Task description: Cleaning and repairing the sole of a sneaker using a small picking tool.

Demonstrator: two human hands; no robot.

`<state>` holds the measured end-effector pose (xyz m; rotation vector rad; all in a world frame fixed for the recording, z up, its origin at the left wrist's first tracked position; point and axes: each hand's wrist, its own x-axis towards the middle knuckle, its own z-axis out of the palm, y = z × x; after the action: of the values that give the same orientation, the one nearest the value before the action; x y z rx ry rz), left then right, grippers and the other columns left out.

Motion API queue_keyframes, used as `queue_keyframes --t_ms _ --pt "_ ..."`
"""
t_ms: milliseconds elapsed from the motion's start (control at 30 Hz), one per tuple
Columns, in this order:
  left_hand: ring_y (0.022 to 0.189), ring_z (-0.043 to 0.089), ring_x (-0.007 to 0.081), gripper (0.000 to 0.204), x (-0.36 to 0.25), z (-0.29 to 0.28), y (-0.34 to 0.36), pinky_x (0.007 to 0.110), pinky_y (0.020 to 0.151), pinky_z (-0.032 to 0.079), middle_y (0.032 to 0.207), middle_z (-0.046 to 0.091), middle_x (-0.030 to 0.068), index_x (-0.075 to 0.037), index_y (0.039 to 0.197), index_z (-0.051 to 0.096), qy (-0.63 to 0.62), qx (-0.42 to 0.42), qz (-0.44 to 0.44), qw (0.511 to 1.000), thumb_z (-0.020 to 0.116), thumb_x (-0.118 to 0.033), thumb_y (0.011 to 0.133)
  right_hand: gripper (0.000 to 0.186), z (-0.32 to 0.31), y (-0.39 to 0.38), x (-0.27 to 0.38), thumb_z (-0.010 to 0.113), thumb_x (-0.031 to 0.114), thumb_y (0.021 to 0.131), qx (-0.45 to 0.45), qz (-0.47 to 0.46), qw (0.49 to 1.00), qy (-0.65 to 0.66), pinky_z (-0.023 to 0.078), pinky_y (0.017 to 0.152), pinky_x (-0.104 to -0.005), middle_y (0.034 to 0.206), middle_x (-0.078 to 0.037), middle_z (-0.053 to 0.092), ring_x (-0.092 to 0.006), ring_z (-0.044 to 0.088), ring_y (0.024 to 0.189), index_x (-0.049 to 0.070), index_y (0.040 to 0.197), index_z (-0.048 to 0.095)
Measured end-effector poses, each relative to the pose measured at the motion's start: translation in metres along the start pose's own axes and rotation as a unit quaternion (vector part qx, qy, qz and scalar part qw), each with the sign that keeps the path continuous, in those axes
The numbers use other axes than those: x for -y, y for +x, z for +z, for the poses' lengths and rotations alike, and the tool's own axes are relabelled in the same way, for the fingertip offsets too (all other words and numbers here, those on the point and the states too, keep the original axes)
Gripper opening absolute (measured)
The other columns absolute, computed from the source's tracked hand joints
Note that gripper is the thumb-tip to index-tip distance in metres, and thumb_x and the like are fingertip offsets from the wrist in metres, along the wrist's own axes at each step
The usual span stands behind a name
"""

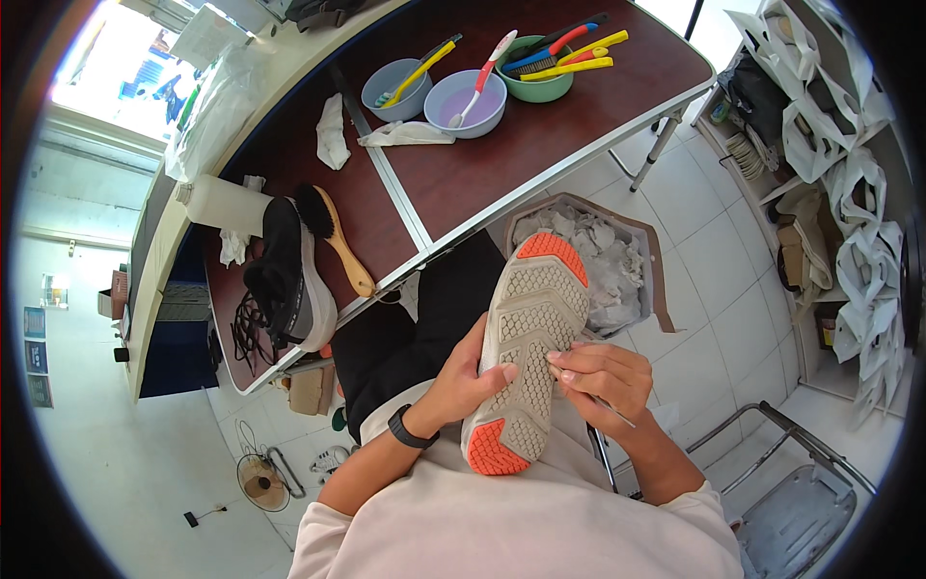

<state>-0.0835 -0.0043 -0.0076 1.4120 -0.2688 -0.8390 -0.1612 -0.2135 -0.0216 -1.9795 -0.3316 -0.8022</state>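
A sneaker (532, 357) is turned sole up in front of my chest, its grey-beige tread marked with orange patches at both ends. My left hand (475, 374) grips it along the left edge, thumb on the sole. Pinched in my right hand (606, 382) is a thin metal tool (613, 411), slim like a pick; its exact kind is not clear. The fingertips meet at the sole's right edge. On the table to the left rests a black shoe (285, 280) with a pale sole, loose black laces (249, 333) beside it.
A wooden-handled brush (338, 241) and white jug (224, 205) stand near the black shoe. On the red-brown table (424, 179) are a grey bowl (374, 95), a bowl of purple liquid (442, 116) and a green bowl of brushes (540, 89). A lined waste box (661, 285) stands below; a metal-framed chair (801, 516) is at right.
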Motion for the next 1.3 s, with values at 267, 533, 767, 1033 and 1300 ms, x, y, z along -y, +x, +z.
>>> queue_keyframes --t_ms 267,533,767,1033,1300 --pt "0.133 0.047 0.0202 0.078 -0.004 0.002 0.002 0.036 0.113 0.037 0.145 0.048 0.0144 0.001 0.156 0.025 -0.019 0.016 -0.022 0.999 0.064 -0.016 0.089 0.025 0.001 0.002 -0.005 0.081 -0.005 0.070 0.013 -0.031 0.999 -0.007 0.061 0.066 -0.0316 0.097 -0.008 0.077 -0.0225 0.072 0.077 0.005 0.084 0.063" --pt "0.132 0.048 0.0205 0.076 -0.006 0.004 0.003 0.035 0.111 0.038 0.144 0.050 0.0146 0.001 0.154 0.028 0.013 0.021 -0.021 0.999 0.063 -0.015 0.089 0.024 0.002 0.001 -0.002 0.080 -0.006 0.071 0.000 0.003 1.000 -0.005 0.061 0.066 -0.0321 0.097 -0.009 0.077 -0.0240 0.072 0.076 0.004 0.084 0.062" --pt "0.126 0.051 0.0204 0.068 -0.001 0.006 0.006 0.035 0.108 0.041 0.137 0.053 0.0155 0.004 0.148 0.035 0.006 -0.026 -0.020 0.999 0.064 -0.015 0.089 0.027 0.012 -0.005 -0.004 0.080 -0.009 0.072 -0.043 0.011 0.999 -0.028 0.062 0.067 -0.0330 0.095 -0.013 0.076 -0.0257 0.074 0.079 0.003 0.087 0.061" --pt "0.124 0.053 0.0200 0.066 -0.002 0.006 0.008 0.035 0.106 0.042 0.134 0.055 0.0149 0.004 0.146 0.037 0.000 -0.019 -0.024 1.000 0.064 -0.015 0.089 0.031 0.007 -0.004 -0.007 0.080 -0.010 0.077 -0.029 0.038 0.998 0.033 0.062 0.069 -0.0317 0.091 -0.016 0.076 -0.0249 0.076 0.080 0.005 0.087 0.055" --pt "0.124 0.053 0.0203 0.066 -0.001 0.007 0.009 0.035 0.106 0.042 0.134 0.055 0.0149 0.005 0.147 0.037 0.004 -0.017 -0.024 1.000 0.064 -0.015 0.090 0.031 0.011 -0.004 -0.006 0.080 -0.010 0.076 -0.079 0.083 0.992 0.049 0.059 0.067 -0.0327 0.091 -0.013 0.076 -0.0248 0.074 0.077 0.006 0.086 0.056"
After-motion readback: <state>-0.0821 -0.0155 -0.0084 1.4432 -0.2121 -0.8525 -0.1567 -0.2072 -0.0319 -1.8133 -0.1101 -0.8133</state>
